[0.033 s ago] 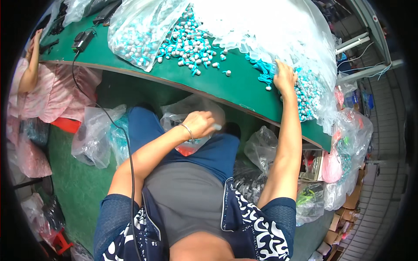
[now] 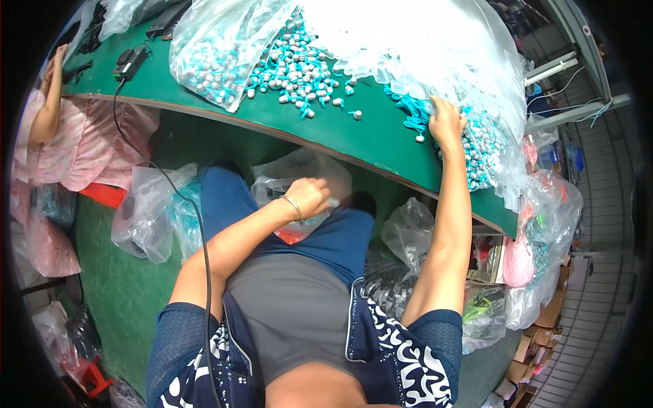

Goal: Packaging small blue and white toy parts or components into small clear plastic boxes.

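Observation:
Above my lap, my left hand [image 2: 307, 197] is closed, and a small whitish translucent piece [image 2: 332, 202] sticks out by its fingertips. An open clear plastic bag [image 2: 286, 170] lies between my knees below it. On the green table [image 2: 347, 139], my right hand [image 2: 445, 122] has its fingers curled together at the edge of a pile of translucent white pieces [image 2: 401, 41]. What it grips, if anything, is hidden. Left of it lies a bunch of teal cords [image 2: 411, 109]; close on its right is a heap of silver-and-teal beads [image 2: 479, 153].
More silver-and-teal beads [image 2: 299, 75] lie loose beside a filled clear bag [image 2: 211, 61]. A black adapter [image 2: 130, 62] trails a cable down past my left arm. Another person's arm [image 2: 47, 109] is at far left. Plastic bags [image 2: 146, 217] stand on the floor; metal shelving [image 2: 578, 41] is at right.
My left hand has shifted very slightly down and left with the small piece. My right hand is nearly still.

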Tool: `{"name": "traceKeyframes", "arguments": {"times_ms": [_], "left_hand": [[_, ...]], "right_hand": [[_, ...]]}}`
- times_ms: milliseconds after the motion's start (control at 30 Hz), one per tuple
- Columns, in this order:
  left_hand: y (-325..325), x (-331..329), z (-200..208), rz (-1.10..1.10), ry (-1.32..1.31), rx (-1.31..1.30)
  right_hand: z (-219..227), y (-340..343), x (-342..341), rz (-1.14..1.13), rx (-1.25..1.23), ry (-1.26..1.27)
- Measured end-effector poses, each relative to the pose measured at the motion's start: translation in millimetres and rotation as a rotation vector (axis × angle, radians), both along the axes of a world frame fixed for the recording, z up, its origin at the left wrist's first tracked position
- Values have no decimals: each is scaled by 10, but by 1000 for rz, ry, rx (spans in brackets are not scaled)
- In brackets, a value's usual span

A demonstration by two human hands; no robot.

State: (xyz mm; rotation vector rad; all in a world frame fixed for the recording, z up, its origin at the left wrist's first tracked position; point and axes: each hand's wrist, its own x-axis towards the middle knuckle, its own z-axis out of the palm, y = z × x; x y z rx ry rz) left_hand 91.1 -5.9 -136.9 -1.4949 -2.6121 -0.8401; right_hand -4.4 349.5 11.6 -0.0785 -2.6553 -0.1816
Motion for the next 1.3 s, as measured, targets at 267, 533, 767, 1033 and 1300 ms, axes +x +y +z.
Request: {"name": "traceKeyframes", "arguments": {"times_ms": [267,533,767,1033,1300], "left_hand": [[-93,217,-964,0,-80,-412],[194,-112,867,-52,90,390],[447,-694,1325,406,208,393],[637,-898,1252,479,136,153],[469,-779,1218,427,92,293]], "right_hand": [[233,-751,581,346,-1003,278],[-179,-1037,736,136,-1101,193],[0,-1060,943,13,-575,121],[16,-1191,1159,302,-337,67],[16,-1190,908,473,-257,-9]]}}
